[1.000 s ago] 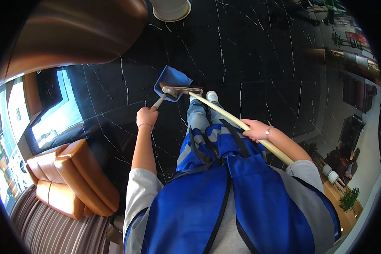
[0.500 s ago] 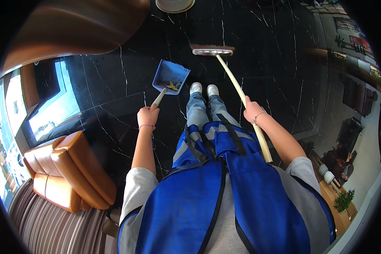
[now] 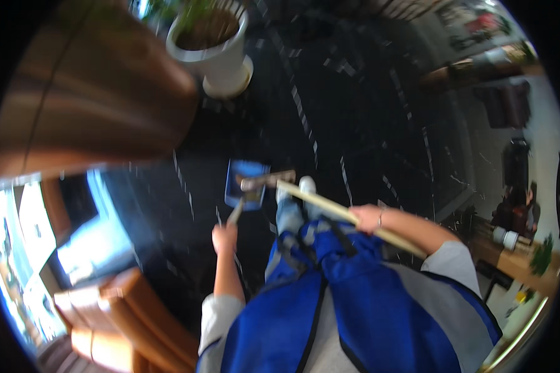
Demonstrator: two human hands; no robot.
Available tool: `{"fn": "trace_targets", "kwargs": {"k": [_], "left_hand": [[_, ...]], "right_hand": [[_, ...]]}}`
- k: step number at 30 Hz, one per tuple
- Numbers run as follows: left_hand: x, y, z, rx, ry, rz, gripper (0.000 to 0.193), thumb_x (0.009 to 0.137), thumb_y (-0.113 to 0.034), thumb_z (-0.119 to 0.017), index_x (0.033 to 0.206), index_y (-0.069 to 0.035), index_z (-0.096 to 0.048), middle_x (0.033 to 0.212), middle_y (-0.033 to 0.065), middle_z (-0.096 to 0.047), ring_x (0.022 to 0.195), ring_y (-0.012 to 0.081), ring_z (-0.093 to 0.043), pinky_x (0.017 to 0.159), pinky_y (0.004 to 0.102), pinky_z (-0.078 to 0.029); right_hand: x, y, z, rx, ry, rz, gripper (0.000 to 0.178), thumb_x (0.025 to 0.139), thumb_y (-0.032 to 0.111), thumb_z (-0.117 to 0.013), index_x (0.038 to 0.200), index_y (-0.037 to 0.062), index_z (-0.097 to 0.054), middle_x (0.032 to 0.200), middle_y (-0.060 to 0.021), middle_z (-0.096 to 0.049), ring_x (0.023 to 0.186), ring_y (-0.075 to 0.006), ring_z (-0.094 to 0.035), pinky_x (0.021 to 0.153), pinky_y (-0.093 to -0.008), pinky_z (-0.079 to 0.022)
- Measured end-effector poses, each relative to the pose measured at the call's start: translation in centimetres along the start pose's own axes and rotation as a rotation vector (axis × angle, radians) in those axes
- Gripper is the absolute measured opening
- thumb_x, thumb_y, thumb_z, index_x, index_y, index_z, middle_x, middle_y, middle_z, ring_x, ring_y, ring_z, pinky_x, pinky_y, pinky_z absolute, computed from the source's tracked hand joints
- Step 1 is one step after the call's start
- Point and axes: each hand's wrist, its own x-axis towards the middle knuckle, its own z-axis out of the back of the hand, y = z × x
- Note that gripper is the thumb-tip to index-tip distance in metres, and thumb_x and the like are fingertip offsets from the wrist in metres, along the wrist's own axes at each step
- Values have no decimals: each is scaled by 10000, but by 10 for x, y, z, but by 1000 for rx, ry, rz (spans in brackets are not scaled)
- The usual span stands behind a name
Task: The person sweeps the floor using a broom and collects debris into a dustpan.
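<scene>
In my left hand [image 3: 224, 237], closed round its short pale handle, is a blue dustpan [image 3: 233, 179]. Yellowish debris [image 3: 253, 196] shows inside the pan, blurred by motion. My right hand [image 3: 367, 217] grips the long pale stick of a broom [image 3: 322, 203], which slants down from right to left. The broom's head [image 3: 269, 179] lies over the dustpan's right part and hides some of its inside. Whether the bristles touch the pan, I cannot tell. My shoes [image 3: 307, 185] are just right of the pan.
Ahead on the left stands a white pot [image 3: 227, 62] with a plant, next to a large curved brown surface [image 3: 106, 105]. A tan leather sofa [image 3: 127, 317] is at the lower left. Dark, white-veined floor [image 3: 373, 124] spreads ahead. Furniture and a small plant [image 3: 542, 255] line the right.
The broom head has swung left and nearer, from the floor at front right to over the dustpan. My view has tipped up, bringing the whole white pot and its plant into sight.
</scene>
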Motion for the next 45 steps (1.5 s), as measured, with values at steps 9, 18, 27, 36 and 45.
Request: {"fn": "trace_targets", "kwargs": {"k": [9,18,27,36,45], "left_hand": [[-7,-36,18,58,558,299,203,706,-174,-467,614,-27,-571,575,91,-564,482,183,-541,490,303,-475],[-12,-286,-63,62,521,-255,182,699,-167,-476,630,-26,-567,577,99,-561,476,184,-533,477,301,-462],[-105,-460,-190,288,639,-519,162,692,-160,-484,646,-26,-562,579,107,-558,469,185,-525,465,299,-448],[-168,-535,-274,491,717,-689,145,686,-153,-492,662,-26,-557,581,116,-554,462,185,-516,453,298,-435],[-149,-561,-269,447,735,-665,131,679,-146,-500,677,-25,-553,583,124,-551,456,186,-508,441,296,-422]], "right_hand": [[-51,-95,-35,817,-137,-75,357,771,141,-505,1112,110,-406,579,-10,-459,444,-67,-434,401,-225,-406],[-44,-216,-82,778,-416,-447,310,692,75,-468,1002,61,-464,599,-87,-559,485,-169,-554,430,-288,-469],[-94,-314,-116,640,-724,-492,213,639,146,-543,834,61,-534,676,-103,-595,595,-205,-586,510,-352,-467],[-78,-368,-127,1072,-768,-880,132,605,252,-586,667,139,-616,717,-70,-611,666,-196,-599,584,-362,-472],[-73,-455,-36,997,-307,-1086,179,579,258,-602,740,184,-627,687,11,-601,602,-175,-584,480,-368,-448]]}}
